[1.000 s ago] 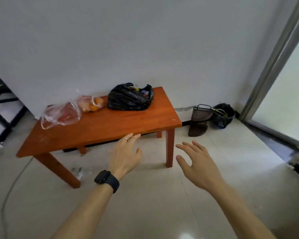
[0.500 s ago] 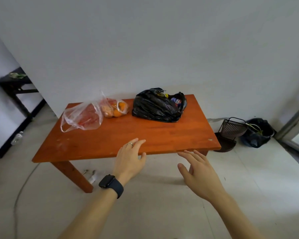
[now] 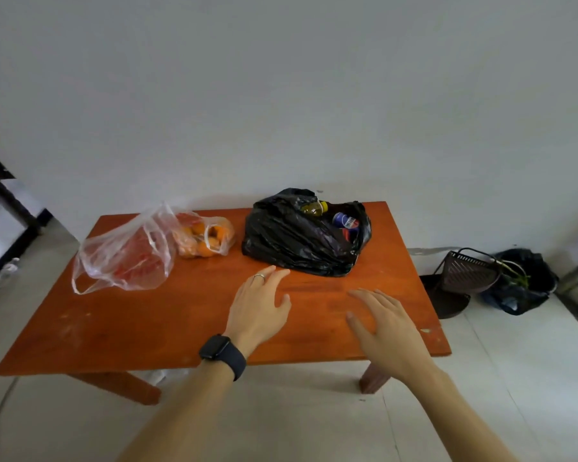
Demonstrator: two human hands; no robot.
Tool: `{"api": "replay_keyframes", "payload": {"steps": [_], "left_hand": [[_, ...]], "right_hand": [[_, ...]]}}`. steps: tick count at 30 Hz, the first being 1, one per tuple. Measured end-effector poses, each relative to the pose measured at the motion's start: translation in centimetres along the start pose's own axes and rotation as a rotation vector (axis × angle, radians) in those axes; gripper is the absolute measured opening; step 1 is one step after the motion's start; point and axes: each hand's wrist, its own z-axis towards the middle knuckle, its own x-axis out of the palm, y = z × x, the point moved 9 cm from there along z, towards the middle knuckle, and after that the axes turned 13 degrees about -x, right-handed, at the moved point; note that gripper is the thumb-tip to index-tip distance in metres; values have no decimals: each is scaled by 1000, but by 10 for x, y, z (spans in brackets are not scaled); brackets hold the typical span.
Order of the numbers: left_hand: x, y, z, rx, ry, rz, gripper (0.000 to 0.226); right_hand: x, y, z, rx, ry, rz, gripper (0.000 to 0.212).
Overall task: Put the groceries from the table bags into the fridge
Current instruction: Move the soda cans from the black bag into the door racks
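Observation:
An orange wooden table (image 3: 167, 321) stands against a white wall. A black plastic bag (image 3: 291, 238) lies at its back right, its mouth showing a yellow-capped bottle (image 3: 314, 208) and a blue can (image 3: 345, 221). A clear bag of oranges (image 3: 202, 236) sits at the back middle. Left of it is another clear bag with red contents (image 3: 127, 258). My left hand (image 3: 259, 308), wearing a ring and a dark watch, hovers open over the table just short of the black bag. My right hand (image 3: 386, 326) is open above the table's right front. The fridge is out of sight.
On the floor to the right of the table are a dark mesh basket (image 3: 469, 271) and a dark bag with green stems (image 3: 518, 281). A black frame (image 3: 4, 195) and a plastic bottle (image 3: 7, 271) are at the far left. A cable (image 3: 0, 405) runs across the tiled floor.
The view has closed in on the table. Both open hands have moved forward from in front of the table's edge to above its top, toward the black bag.

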Motion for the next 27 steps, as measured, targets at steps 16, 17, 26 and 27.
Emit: {"api": "replay_keyframes", "payload": {"steps": [16,17,26,27], "left_hand": [[73,-89,296,241,245,68,52],[83,-94,308,244,270,102,53],[186,-105,381,81,450,265,49],[198,-105,384,66,473,270,47]], "right_hand": [[8,-122,250,265,-129,334,39],[10,-132,265,286,-130,352,39],[62,-238,381,291,192,169,42],[68,-250,387,291,229,134,45]]}}
